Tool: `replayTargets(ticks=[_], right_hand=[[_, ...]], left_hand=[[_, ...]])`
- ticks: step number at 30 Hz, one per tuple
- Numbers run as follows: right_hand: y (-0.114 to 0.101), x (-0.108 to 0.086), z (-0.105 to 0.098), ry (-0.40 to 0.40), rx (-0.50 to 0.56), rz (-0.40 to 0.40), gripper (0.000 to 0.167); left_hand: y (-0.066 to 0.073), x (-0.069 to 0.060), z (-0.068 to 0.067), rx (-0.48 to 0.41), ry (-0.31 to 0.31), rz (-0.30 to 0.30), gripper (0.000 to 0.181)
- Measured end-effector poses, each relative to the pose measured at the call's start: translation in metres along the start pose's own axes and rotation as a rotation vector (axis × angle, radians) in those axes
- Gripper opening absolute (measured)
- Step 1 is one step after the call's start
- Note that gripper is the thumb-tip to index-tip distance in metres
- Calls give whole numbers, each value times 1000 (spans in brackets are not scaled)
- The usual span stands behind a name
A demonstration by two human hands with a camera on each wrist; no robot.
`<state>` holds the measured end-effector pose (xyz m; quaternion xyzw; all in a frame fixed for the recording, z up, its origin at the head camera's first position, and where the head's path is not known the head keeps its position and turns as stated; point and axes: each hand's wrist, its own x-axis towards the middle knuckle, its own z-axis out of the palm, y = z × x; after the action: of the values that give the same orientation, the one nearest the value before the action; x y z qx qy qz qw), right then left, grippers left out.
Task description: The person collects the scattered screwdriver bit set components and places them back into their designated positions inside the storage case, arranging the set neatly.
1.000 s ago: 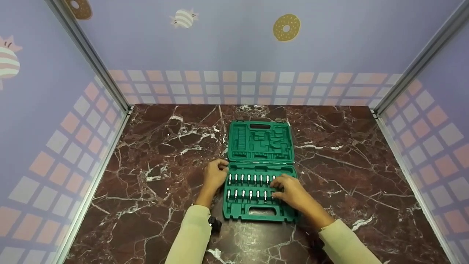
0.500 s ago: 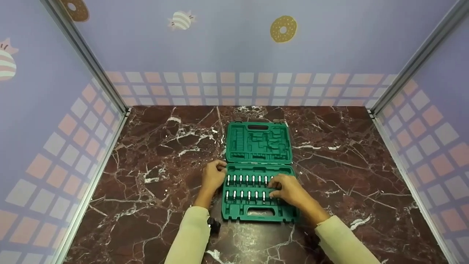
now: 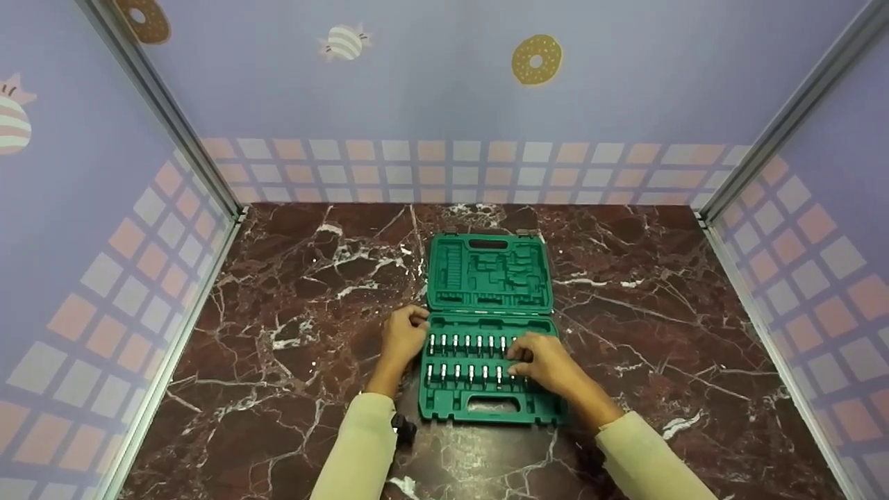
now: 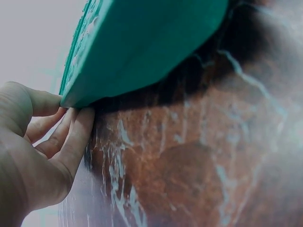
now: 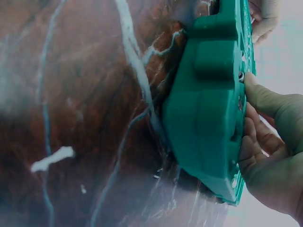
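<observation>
In the head view an open green socket case lies on the marbled surface, its moulded lid folded back. Two rows of small metal sockets fill its lower tray. My left hand is at the case's left edge; in the left wrist view my left hand grips a corner, thumb on the rim and fingers against the side beneath. Over the right end of the rows is my right hand, fingers bent. In the right wrist view the right thumb touches a socket's end; nothing shows between thumb and index finger.
The dark red marbled tabletop spreads around the case. Patterned lilac panels stand behind and along both sides, joined by metal corner strips. A small black device sits at the left wrist.
The head camera's view has shifted slightly. Both hands keep almost the same place on the case, and the sockets show no clear movement.
</observation>
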<state>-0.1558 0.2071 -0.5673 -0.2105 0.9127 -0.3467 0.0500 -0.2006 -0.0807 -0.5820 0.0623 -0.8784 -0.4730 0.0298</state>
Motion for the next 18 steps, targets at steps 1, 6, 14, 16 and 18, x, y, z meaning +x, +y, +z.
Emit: replayTargets(ticks=[1,6,14,16,18], right_hand=[[0,0,1,3,3,-5,17],[1,0,5,22,11,-24,16],[2,-4,7,43,-3,-48,15],[2,-6,7,46,-15,-54,16],[2,-7,5,43,-23,-60,15]], left_hand=[[0,0,-1,-1,0,-4,12],[-1,0,-3,2,-5,0,12],[1,-1,-5,-9,-17,2,11],[1,0,-5,-11,-24,9,11],[1,1,-5,-19,-36,8,11]])
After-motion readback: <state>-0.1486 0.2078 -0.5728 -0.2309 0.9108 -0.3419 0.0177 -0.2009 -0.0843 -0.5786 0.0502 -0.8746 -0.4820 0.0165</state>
